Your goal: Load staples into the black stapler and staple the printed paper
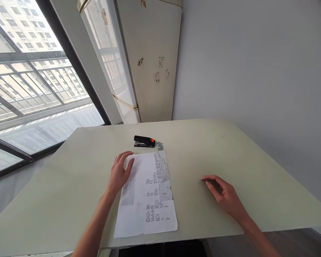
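Observation:
Printed sheets of paper (pixel 139 217) lie flat before me, their text running down the right side. My left hand (pixel 120 173) is at the upper left corner of the sheets, thumb and fingers apart, holding nothing. Just beyond the top edge sits a black stapler (pixel 143 141) with an orange patch at its right end. A few small strips of staples (pixel 160 145) lie beside that end. To the right of the paper, my right hand (pixel 226 196) rests at the tabletop with a gap between thumb and fingers and nothing in it.
The pale table (pixel 203 142) has its front edge close to me. Behind it stands a worn fridge (pixel 152 46) with peeling marks. A grey wall (pixel 243 64) rises on the right; a large window (pixel 32 82) is on the left.

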### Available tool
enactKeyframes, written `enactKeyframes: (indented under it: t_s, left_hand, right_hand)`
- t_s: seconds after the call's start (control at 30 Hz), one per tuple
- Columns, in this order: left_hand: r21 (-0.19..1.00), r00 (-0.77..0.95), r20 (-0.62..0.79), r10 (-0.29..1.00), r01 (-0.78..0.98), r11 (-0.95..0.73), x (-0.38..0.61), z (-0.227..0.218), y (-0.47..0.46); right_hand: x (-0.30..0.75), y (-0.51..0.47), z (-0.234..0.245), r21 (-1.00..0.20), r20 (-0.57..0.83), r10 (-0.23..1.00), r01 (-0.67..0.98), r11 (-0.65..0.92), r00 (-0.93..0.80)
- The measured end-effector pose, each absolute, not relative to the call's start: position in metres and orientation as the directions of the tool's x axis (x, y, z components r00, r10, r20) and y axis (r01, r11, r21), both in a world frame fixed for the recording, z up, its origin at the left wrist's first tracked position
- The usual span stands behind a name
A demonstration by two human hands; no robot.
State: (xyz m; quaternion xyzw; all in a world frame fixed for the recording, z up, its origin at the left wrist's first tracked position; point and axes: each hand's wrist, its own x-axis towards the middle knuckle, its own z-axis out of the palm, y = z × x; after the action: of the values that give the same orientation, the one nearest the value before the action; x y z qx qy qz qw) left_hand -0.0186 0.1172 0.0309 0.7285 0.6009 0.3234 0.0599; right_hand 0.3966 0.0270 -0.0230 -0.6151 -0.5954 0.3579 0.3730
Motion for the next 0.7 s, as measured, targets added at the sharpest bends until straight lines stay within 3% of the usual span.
enactKeyframes:
  t_s: [0.13,0.33,0.7]
  left_hand:
    - [0.325,0.202,0.427,0.881,0.875,-0.358,-0.001,0.039,0.17]
    - [0.21,0.311,0.318,0.896,0.898,-0.386,0.013,0.038,0.229]
    - [0.15,0.336,0.186,0.923,0.919,-0.365,-0.011,0.056,0.243]
  right_hand:
    - [0.396,0.028,-0.021,-0.879,0.006,1.0,0.476,-0.009,0.029]
    - [0.396,0.028,-0.021,-0.878,0.015,1.0,0.479,0.006,0.015]
    - [0.395,0.03,-0.019,-0.892,0.019,1.0,0.451,0.017,0.0]
